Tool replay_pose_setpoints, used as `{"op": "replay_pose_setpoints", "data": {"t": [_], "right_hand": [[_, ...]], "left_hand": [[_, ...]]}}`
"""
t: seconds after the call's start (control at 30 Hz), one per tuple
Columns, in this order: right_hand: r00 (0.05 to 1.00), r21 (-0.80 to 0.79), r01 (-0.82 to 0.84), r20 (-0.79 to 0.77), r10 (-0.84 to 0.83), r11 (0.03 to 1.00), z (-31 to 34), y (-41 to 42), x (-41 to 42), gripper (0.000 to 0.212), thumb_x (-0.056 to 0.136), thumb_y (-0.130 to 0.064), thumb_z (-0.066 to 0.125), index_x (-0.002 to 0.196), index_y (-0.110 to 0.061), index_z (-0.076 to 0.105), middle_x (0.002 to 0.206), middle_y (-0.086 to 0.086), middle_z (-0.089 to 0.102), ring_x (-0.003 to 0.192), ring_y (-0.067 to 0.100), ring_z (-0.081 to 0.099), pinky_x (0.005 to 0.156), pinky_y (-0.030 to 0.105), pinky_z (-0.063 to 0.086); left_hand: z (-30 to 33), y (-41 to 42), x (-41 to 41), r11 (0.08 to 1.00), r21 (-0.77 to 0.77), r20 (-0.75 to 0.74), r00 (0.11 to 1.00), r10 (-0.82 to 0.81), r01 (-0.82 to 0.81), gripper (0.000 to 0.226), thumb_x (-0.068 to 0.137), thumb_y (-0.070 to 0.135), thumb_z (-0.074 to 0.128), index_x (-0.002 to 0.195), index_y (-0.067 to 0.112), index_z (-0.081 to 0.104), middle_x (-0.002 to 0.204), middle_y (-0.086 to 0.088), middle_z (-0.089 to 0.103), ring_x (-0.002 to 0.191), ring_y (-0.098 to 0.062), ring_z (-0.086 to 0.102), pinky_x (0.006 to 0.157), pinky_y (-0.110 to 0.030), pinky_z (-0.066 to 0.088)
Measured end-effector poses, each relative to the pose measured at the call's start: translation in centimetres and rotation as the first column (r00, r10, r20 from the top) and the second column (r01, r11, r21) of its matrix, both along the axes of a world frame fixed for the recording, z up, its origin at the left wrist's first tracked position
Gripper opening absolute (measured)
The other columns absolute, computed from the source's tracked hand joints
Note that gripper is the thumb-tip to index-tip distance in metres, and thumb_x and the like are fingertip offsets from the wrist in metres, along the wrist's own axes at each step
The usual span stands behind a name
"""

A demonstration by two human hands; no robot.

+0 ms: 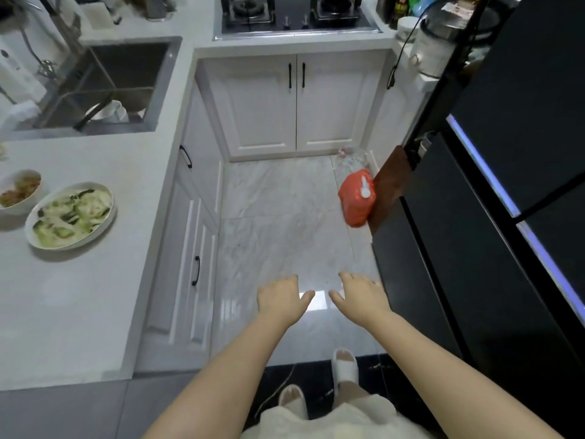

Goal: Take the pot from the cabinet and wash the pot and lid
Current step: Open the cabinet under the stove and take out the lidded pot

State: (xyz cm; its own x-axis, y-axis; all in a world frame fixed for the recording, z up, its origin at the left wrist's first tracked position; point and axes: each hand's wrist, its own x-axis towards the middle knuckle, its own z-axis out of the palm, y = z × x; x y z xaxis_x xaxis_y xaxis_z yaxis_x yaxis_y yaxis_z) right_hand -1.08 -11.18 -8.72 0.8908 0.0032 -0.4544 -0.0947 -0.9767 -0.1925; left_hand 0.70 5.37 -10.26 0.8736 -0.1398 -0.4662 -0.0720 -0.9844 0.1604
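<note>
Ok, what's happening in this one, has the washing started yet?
Not yet. A person stands in a kitchen with the left hand and right hand stretched forward, open and empty, over the tiled floor. The cabinet doors under the stove are shut, and no pot is out. The sink on the left holds some white dishware.

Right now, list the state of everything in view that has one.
Double cabinet doors: shut.
Side cabinet doors: shut.
Sink: holds dishes, no water running that I can see.
Stove: burners bare, no flame seen.
Oval plate: full of food.
Left hand: open, empty.
Right hand: open, empty.
</note>
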Motion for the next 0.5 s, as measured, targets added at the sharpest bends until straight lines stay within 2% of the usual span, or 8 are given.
{"op": "replay_pose_setpoints", "data": {"t": [0.23, 0.5], "right_hand": [[0.998, 0.008, -0.050, -0.032, 0.050, 0.999, -1.7, -1.6, 3.6, 0.051, 0.094, -0.044, 0.039, 0.135, -0.014, 0.040, 0.137, 0.007, 0.052, 0.123, 0.027, 0.050, 0.102, 0.041, 0.038], [0.988, 0.010, -0.130, -0.081, 0.130, 0.991, -2.4, -6.0, 10.0, 0.052, 0.093, -0.045, 0.039, 0.134, -0.013, 0.041, 0.138, 0.007, 0.050, 0.124, 0.029, 0.048, 0.102, 0.041, 0.037]], "left_hand": [[-1.3, -1.7, 2.9, 0.999, 0.039, -0.030, 0.999, 0.032, -0.031, 0.060, 0.092, 0.058, 0.033, 0.134, 0.016, 0.044, 0.129, -0.007, 0.058, 0.114, -0.026, 0.057, 0.086, -0.037, 0.045], [-1.8, -5.7, 8.0, 0.992, 0.089, -0.032, 0.995, 0.093, -0.090, 0.060, 0.091, 0.058, 0.032, 0.129, 0.015, 0.049, 0.120, -0.005, 0.064, 0.108, -0.025, 0.060, 0.082, -0.034, 0.045]]}}
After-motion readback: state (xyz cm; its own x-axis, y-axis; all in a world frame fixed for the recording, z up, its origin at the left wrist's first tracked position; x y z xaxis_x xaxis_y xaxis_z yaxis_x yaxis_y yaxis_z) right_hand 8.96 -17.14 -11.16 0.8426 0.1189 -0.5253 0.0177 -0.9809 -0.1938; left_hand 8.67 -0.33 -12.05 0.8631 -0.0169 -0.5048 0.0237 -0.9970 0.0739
